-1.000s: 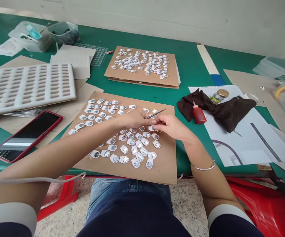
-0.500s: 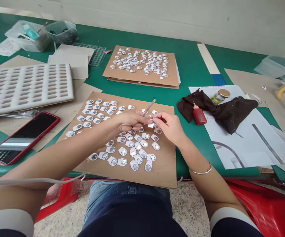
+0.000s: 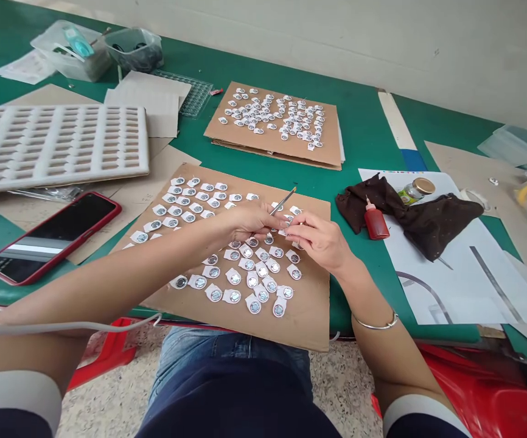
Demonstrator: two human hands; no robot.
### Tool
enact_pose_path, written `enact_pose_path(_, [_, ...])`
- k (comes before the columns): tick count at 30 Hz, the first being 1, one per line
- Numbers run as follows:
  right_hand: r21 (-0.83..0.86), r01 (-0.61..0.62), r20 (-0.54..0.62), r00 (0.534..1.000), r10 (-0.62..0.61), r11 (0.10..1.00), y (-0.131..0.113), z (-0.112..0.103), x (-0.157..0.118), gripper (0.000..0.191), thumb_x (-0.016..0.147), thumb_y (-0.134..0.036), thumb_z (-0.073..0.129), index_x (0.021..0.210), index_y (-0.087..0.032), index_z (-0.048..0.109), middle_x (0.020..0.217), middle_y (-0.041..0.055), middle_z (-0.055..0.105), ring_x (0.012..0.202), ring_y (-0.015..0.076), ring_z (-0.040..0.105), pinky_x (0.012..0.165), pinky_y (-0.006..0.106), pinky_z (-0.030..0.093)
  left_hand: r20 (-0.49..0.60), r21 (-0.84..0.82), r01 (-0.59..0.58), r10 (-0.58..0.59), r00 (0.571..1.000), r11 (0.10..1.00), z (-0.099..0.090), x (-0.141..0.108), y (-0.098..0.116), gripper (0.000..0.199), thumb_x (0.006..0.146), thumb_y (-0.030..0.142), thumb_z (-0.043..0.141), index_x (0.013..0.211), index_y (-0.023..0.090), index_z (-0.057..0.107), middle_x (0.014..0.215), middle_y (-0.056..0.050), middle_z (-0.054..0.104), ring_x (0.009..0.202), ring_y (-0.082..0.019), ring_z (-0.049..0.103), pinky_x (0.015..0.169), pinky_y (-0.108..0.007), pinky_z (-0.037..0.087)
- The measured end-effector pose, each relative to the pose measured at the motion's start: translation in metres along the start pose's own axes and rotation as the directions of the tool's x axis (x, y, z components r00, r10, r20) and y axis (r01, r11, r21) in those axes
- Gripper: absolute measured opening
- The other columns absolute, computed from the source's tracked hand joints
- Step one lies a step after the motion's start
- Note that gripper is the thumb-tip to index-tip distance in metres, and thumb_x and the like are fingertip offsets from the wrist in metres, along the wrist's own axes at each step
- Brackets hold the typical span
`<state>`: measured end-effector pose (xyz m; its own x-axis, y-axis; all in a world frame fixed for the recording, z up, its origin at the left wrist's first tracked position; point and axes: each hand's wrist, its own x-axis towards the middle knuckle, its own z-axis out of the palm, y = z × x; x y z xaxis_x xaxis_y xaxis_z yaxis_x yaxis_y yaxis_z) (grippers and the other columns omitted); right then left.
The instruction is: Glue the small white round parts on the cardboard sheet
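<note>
My left hand (image 3: 255, 220) is closed, with a thin pen-like stick (image 3: 284, 201) held between its fingers, its yellowish end pointing up and away. My right hand (image 3: 321, 240) pinches at a small white tab piece (image 3: 283, 232) where the fingertips of both hands meet; fingers cover most of it. Below them a brown cardboard sheet (image 3: 300, 322) carries many white paper tabs, each with a round silvery disc, such as this tabbed disc (image 3: 254, 304). Both hands hover over the sheet's right half.
Farther back lies a second cardboard sheet (image 3: 272, 151) of tabbed discs. At left are a phone (image 3: 56, 237) and a white slotted tray (image 3: 62, 146). To the right lie a dark cloth (image 3: 432, 228), a red bottle (image 3: 376, 223), a glass jar (image 3: 416, 190) and a printed paper (image 3: 450, 286).
The whole view has shifted, so the table things appear farther right. My right hand has turned slightly, its fingers drawn closer together; both hands still meet at the small piece.
</note>
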<state>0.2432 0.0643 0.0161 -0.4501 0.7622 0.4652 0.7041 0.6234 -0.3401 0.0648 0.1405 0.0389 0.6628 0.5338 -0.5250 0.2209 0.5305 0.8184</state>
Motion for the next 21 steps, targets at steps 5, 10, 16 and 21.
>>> enact_pose_path(5, [0.012,-0.024,0.026,0.999,0.024,1.000,-0.005,0.001,0.000,0.018,0.087,-0.022,0.047,0.085,-0.020,0.065,0.084,0.0028,0.060,0.069,0.0092,0.055,0.057,0.022,0.042,-0.064,0.043,0.042,-0.040,0.997,0.998,0.004,-0.002,-0.001,0.020,0.061,0.013,0.079,0.075,0.012,0.065,0.045,0.005,0.048,0.031,-0.001,0.031,0.032,-0.016,0.019])
enact_pose_path(10, [0.010,-0.254,-0.059,0.965,0.254,0.967,-0.006,0.007,0.002,0.016,0.087,-0.024,0.046,0.079,-0.017,0.058,0.079,0.0042,0.058,0.072,0.0126,0.054,0.060,0.025,0.041,-0.032,0.260,0.006,0.002,0.999,0.966,0.011,-0.006,-0.004,0.008,0.067,0.009,0.072,0.072,0.012,0.065,0.044,0.005,0.046,0.033,-0.002,0.035,0.034,-0.017,0.023])
enact_pose_path(16, [0.201,-0.533,-0.008,0.838,0.545,0.822,0.002,0.001,0.002,0.019,0.086,-0.030,0.046,0.078,-0.018,0.057,0.072,0.0034,0.059,0.066,0.0137,0.056,0.062,0.028,0.045,-0.108,0.278,-0.028,0.060,0.992,0.960,0.010,-0.007,-0.003,0.014,0.069,0.012,0.072,0.081,0.013,0.065,0.050,0.005,0.049,0.036,-0.002,0.036,0.037,-0.018,0.028])
enact_pose_path(21, [0.522,-0.690,0.355,0.710,0.608,0.502,-0.006,-0.003,0.004,0.033,0.079,-0.043,0.056,0.100,-0.018,0.057,0.063,-0.0002,0.058,0.053,0.0107,0.056,0.051,0.025,0.049,-0.170,0.291,-0.049,0.102,0.980,0.955,0.001,-0.006,-0.005,0.017,0.067,0.017,0.074,0.077,0.014,0.061,0.051,0.005,0.049,0.036,-0.003,0.037,0.038,-0.018,0.028])
